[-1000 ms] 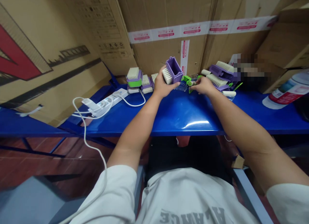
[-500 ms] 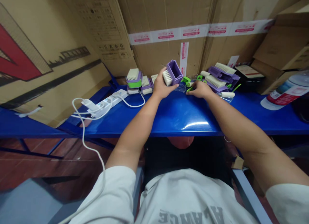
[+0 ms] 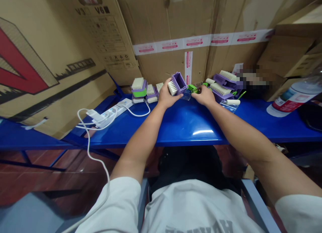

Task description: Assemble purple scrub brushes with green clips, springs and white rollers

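Note:
My left hand [image 3: 166, 96] grips a purple box-shaped brush [image 3: 177, 83] with white bristles, held tilted just above the blue table [image 3: 186, 122]. My right hand [image 3: 205, 95] is closed beside it, fingers pinched on a small green part [image 3: 193, 88] next to a clear plastic piece [image 3: 186, 95]. The two hands nearly touch at the back of the table.
Finished purple and green brushes [image 3: 144, 89] stand in a row to the left. More purple brushes [image 3: 222, 83] and a white roller [image 3: 232, 102] lie to the right. A white power strip with cables [image 3: 108, 112] sits on the left. Cardboard boxes [image 3: 173, 28] wall the back. A bottle [image 3: 291, 97] lies far right.
My right hand has moved left toward the purple brush with the green part. My left hand lowered the brush slightly. The camera tilted a little.

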A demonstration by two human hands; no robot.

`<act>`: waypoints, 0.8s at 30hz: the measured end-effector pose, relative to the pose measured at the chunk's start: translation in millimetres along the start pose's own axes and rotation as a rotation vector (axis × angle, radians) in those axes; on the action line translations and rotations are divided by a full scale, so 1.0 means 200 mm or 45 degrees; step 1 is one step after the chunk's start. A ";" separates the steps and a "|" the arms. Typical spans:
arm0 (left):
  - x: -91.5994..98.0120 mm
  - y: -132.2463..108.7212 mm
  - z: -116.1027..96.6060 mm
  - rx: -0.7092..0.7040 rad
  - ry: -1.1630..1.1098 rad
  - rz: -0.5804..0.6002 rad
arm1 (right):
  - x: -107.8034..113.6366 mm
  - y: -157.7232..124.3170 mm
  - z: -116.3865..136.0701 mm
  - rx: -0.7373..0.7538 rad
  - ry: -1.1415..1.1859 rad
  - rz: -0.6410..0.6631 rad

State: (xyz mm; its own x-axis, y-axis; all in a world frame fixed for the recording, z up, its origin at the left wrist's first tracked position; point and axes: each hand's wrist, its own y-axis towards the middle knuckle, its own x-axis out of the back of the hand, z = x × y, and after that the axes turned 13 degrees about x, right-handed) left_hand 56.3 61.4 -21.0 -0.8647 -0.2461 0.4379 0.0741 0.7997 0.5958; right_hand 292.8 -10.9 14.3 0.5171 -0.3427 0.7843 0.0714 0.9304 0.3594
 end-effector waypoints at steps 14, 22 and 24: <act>0.02 0.04 0.02 -0.132 0.087 -0.022 | 0.08 0.10 -0.07 0.165 0.372 -0.468; 0.04 0.06 0.02 -0.060 0.100 -0.167 | 0.10 0.04 -0.07 0.385 0.212 -0.480; 0.05 0.06 0.01 -0.050 0.092 -0.160 | 0.11 0.03 -0.07 0.437 0.146 -0.469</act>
State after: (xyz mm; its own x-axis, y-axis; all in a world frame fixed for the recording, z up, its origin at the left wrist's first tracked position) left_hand 47.2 69.7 -11.7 -0.8304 -0.3827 0.4049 -0.0116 0.7384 0.6743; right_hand 316.0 -10.6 26.2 0.6022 -0.6050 0.5209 -0.0077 0.6481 0.7615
